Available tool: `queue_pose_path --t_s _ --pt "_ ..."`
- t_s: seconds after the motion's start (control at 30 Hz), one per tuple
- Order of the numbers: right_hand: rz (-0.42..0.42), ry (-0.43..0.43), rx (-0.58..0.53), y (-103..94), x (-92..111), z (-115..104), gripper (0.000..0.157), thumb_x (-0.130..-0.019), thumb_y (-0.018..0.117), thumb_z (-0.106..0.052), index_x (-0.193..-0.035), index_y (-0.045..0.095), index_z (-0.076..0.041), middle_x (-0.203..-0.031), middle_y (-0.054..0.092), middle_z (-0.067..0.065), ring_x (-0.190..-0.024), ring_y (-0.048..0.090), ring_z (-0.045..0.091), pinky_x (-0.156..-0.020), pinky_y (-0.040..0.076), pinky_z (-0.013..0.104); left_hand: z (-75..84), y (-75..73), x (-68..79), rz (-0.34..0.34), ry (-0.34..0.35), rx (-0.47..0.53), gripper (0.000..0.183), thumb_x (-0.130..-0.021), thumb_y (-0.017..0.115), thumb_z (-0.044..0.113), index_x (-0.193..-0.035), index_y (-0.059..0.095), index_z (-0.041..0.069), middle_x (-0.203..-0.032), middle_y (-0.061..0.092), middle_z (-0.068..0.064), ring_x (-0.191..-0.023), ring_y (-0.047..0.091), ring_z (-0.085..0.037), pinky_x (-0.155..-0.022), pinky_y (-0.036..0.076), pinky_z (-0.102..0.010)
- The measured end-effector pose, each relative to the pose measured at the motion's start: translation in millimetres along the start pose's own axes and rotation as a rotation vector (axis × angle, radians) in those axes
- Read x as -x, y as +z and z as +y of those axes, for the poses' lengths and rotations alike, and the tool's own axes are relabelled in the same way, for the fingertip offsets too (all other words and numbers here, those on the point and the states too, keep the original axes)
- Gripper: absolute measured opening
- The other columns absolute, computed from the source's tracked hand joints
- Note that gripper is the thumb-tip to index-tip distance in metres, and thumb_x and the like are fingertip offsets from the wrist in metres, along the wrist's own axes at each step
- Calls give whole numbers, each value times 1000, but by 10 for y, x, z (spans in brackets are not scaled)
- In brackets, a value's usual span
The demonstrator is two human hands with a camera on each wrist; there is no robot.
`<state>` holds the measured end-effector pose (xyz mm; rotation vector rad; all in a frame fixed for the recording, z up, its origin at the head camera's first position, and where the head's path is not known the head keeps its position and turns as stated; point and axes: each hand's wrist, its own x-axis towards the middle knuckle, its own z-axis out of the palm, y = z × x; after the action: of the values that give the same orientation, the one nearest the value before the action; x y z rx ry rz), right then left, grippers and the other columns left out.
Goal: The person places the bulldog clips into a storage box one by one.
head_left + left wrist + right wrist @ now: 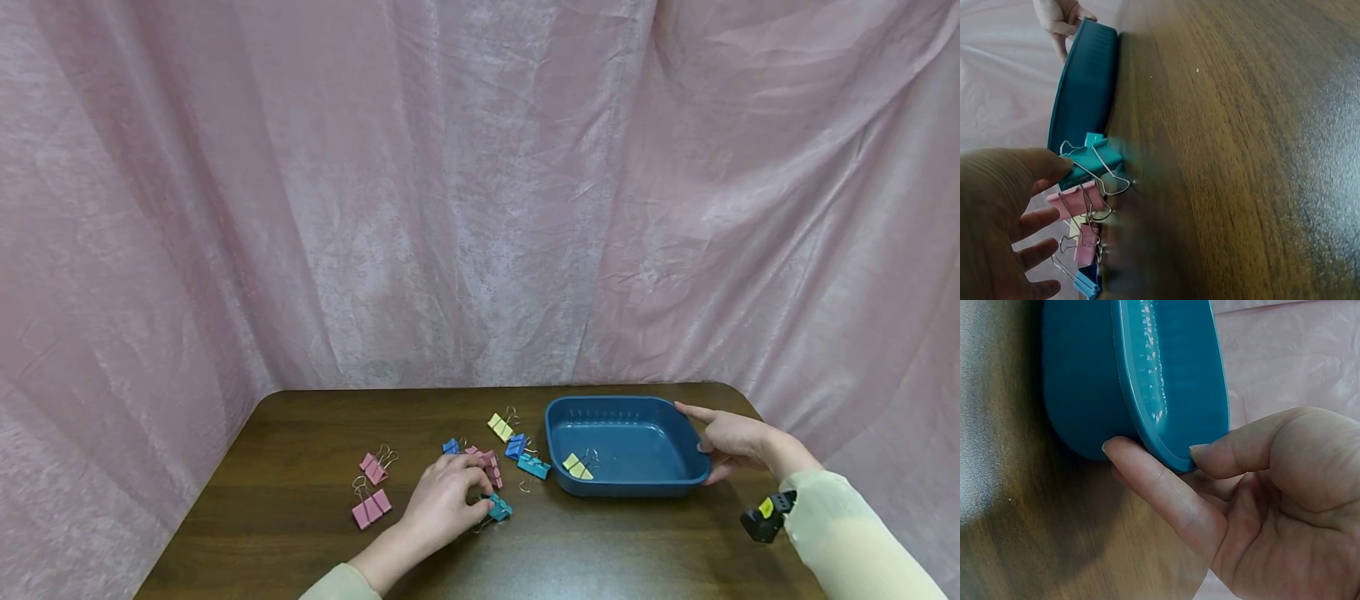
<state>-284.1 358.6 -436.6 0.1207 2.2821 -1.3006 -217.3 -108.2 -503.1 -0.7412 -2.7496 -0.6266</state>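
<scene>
My left hand (446,500) pinches a teal binder clip (500,507) between thumb and index finger, low over the table. In the left wrist view the clip's wire handles (1105,165) stick out past the thumb, while the other fingers spread apart. Just beyond this hand lie pink binder clips (492,468), partly covered by it. On the right, my right hand (738,442) holds the end of a blue plastic tray (630,487), thumb on the rim and fingers against the outer wall. A yellow binder clip (577,467) lies inside the tray near its left end.
Left of the tray lie another teal clip (534,466), a blue clip (516,447) and a yellow clip (500,427). A second blue clip (450,447) sits behind my left hand. Two pink clips (371,508) lie to its left. A pink curtain (465,208) hangs behind the table.
</scene>
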Motion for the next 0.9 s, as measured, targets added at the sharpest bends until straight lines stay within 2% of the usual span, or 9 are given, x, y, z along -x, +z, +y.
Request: queue_pose_path --t_s 0.27,0.43,0.6,0.73,0.9 --pt "-4 2 -2 -1 -8 5 84 -91 45 14 -164 10 -9 -148 16 50 -91 70 37 -70 61 50 22 -9 -7 -6 -1 35 13 -81 83 26 -84 71 28 -125 66 -2 -116 57 -27 -100 45 -52" --pt "-8 4 -4 2 -9 4 85 -91 44 15 -164 9 -9 -149 13 50 -94 69 38 -70 61 50 42 -41 -16 3 -4 77 12 -82 82 26 -84 70 28 -126 66 -2 -119 57 -29 -101 44 -53" --pt "-10 5 2 1 -8 -5 84 -91 44 15 -164 9 -9 -150 10 51 -96 69 39 -70 61 50 54 -94 -40 13 -24 184 13 -82 82 25 -83 70 29 -127 66 -3 -125 54 -33 -105 40 -58" --pt "-6 5 -3 3 -1 -9 84 -91 44 15 -164 9 -9 -149 11 51 -94 69 40 -70 61 50 61 -134 -63 22 -38 272 10 -82 81 23 -83 72 28 -126 67 0 -124 54 -31 -108 37 -59" --pt "-6 5 -3 6 1 -9 84 -92 44 14 -164 9 -9 -149 12 51 -94 69 39 -71 61 49 72 -184 -79 35 -38 306 9 -83 80 23 -83 72 27 -124 68 1 -120 55 -26 -106 38 -57"
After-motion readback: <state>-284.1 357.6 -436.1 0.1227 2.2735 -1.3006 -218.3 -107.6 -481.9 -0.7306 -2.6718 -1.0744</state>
